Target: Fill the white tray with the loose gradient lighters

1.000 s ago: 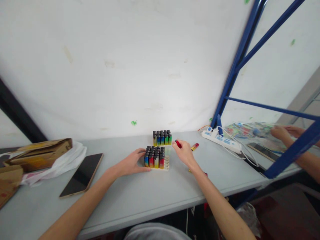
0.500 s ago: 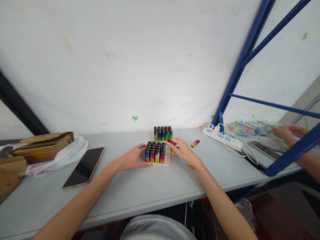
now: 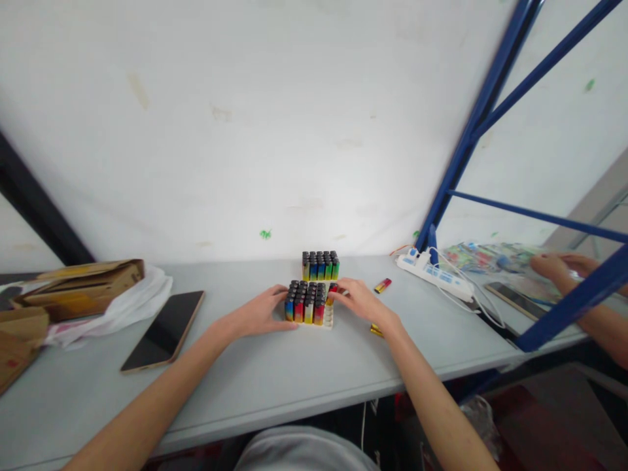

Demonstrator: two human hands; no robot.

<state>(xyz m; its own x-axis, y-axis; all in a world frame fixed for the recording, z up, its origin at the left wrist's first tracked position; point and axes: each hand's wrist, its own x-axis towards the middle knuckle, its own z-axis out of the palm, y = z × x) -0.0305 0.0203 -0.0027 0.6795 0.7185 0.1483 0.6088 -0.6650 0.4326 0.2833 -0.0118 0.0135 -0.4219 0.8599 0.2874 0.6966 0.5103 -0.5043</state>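
Note:
A white tray (image 3: 330,319) stands on the table, mostly filled with upright black-topped lighters (image 3: 305,307) in blue, red, yellow and other colours. Around the tray's left end my left hand (image 3: 259,310) is closed, thumb at the front corner and fingers at the back. Between the thumb and fingers of my right hand (image 3: 360,299) is a red and yellow lighter (image 3: 332,293), upright over the empty slots of the right column. Whether its base sits in a slot I cannot tell. Behind stands a second block of lighters (image 3: 320,267).
A loose lighter (image 3: 383,286) lies at the right; more yellow ones (image 3: 376,330) lie near my right wrist. Further right are a white power strip (image 3: 434,275) and a blue metal frame (image 3: 454,163). A phone (image 3: 164,330) and cardboard boxes (image 3: 88,288) occupy the left. Another person's hands (image 3: 559,265) show far right.
My right hand has brought the red and yellow lighter slightly left, from beside the tray to over its right column, and turned it more upright. The left hand stays put.

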